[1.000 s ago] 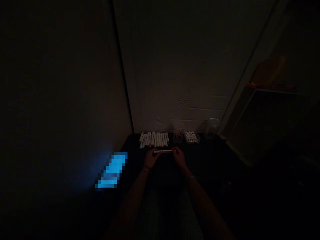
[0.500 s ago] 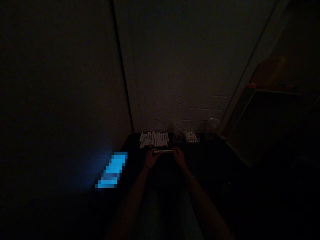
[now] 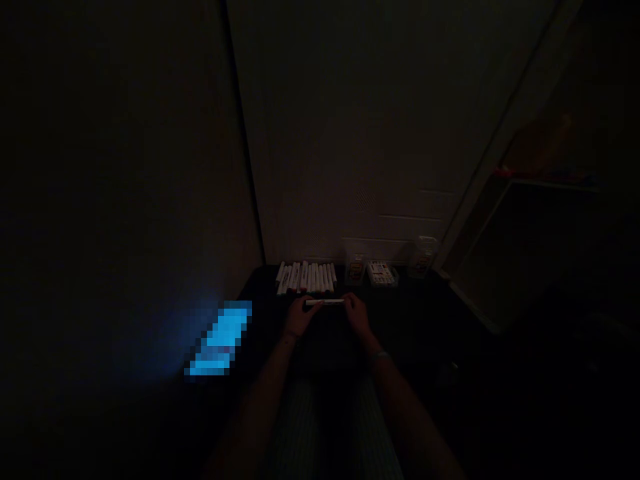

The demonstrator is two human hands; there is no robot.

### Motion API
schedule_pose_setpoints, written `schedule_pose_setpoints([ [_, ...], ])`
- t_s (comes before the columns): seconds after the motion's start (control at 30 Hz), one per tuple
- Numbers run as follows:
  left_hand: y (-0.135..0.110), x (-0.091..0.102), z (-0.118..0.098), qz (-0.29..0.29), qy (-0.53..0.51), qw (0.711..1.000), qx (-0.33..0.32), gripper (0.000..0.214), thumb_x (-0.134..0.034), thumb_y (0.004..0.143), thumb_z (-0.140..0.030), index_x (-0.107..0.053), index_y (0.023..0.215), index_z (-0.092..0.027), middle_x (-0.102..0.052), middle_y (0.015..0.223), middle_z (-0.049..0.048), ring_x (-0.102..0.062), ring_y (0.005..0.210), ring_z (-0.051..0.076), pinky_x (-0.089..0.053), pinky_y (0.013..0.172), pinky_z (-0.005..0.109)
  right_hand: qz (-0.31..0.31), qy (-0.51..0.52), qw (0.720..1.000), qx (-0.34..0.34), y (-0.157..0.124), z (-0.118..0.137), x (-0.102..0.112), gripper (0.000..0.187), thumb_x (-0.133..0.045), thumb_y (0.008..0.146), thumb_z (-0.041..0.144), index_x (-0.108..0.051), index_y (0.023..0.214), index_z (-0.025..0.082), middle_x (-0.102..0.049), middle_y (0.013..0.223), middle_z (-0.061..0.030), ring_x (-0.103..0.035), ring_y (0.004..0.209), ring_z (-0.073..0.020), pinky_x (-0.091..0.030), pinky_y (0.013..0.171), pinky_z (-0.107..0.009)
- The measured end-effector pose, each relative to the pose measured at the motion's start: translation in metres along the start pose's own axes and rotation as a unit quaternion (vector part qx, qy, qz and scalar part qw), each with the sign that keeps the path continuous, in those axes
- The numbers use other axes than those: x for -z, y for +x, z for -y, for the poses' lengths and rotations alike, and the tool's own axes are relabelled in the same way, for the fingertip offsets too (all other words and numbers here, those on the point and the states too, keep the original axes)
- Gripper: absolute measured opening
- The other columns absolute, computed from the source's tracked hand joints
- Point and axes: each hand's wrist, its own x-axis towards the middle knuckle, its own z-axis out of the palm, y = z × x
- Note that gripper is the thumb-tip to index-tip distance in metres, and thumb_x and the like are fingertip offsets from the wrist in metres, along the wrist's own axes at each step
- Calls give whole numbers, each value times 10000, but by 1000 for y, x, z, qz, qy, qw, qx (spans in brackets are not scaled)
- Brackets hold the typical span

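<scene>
A white marker (image 3: 327,302) lies level between my two hands, above the dark table. My left hand (image 3: 299,316) is closed on its left end, with the thumb along the barrel. Fingers of my right hand (image 3: 357,312) pinch the other end, hiding its tip. Just beyond my hands, several white markers (image 3: 313,277) lie side by side in a row, some with coloured ends. The light is very dim, so the print on the held marker cannot be read.
Behind and right stand a clear container (image 3: 355,268), an open box packed with markers (image 3: 381,273) and another clear container (image 3: 423,257) by the wall. A glowing blurred screen (image 3: 220,340) is at the left. A dark panel or cabinet (image 3: 530,247) rises at the right.
Both hands keep their hold on the marker, with hardly any movement. The view has shifted slightly.
</scene>
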Motion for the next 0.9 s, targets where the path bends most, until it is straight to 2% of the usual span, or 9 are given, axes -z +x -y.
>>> schedule_pose_setpoints([
  [0.3, -1, 0, -1, -3, 0, 1000, 5, 331, -543, 656, -480, -603, 810, -193, -611, 813, 22, -544, 794, 160, -401, 750, 277, 5, 4, 1000, -13, 0, 0, -3, 253, -407, 747, 356, -582, 804, 183, -588, 745, 10, -522, 706, -132, -382, 645, -213],
  [0.63, 0, 1, -1, 12, 3, 1000, 10, 362, -526, 660, -499, -595, 810, -177, -610, 811, 21, -543, 770, 155, -401, 726, 266, 6, -5, 1000, -1, 0, -3, -2, 270, -335, 782, 288, -579, 813, 177, -592, 755, 4, -521, 709, -126, -379, 650, -208],
  [0.9, 1, -2, 4, 6, 4, 1000, -1, 368, -514, 667, -510, -591, 809, -180, -612, 814, 21, -543, 780, 153, -396, 734, 262, 7, -4, 1000, -16, 0, 0, -3, 245, -400, 757, 336, -582, 809, 180, -600, 780, 3, -526, 741, -135, -381, 679, -218],
])
